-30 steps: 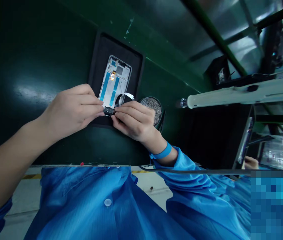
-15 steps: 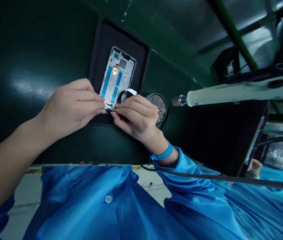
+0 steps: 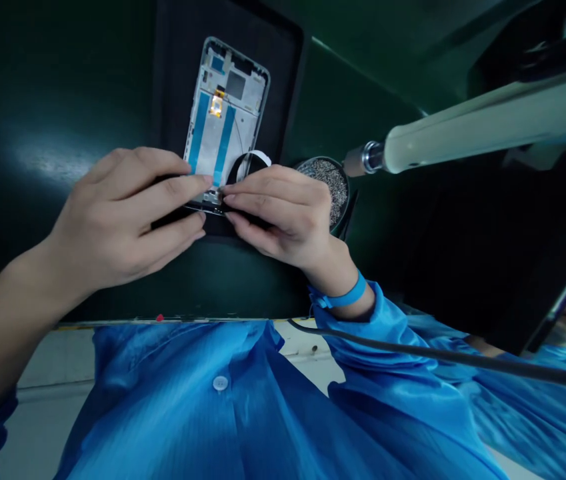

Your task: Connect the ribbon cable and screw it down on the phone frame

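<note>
**Two hands pinched at the near end of one phone frame**

Nearest the camera was one blue coat (image 3: 223, 400) with one white button (image 3: 220, 383) showing. One dark cable (image 3: 413, 353) ran across the right sleeve. One blue band (image 3: 345, 297) circled the right wrist.

Two hands were in view, fingertips nearly meeting. The left hand (image 3: 123, 220) was partly closed, its thumb and forefinger drawn together on a small dark part (image 3: 213, 203) at the near end of the phone frame (image 3: 225, 113). The right hand (image 3: 283, 213) was likewise curled, fingers drawn together on the same small part from the other side. How firmly either hand gripped could not be told.

One phone frame lay flat on one black mat (image 3: 283, 73), on the green table (image 3: 63, 100). It showed two blue strips and one small orange piece. One white loop of tape (image 3: 257, 157) rose just behind the right fingers.

Just beside the right hand stood one round dish of screws (image 3: 335, 183). Beyond it hung one pale screwdriver (image 3: 487, 123), tip pointing towards the dish.
</note>
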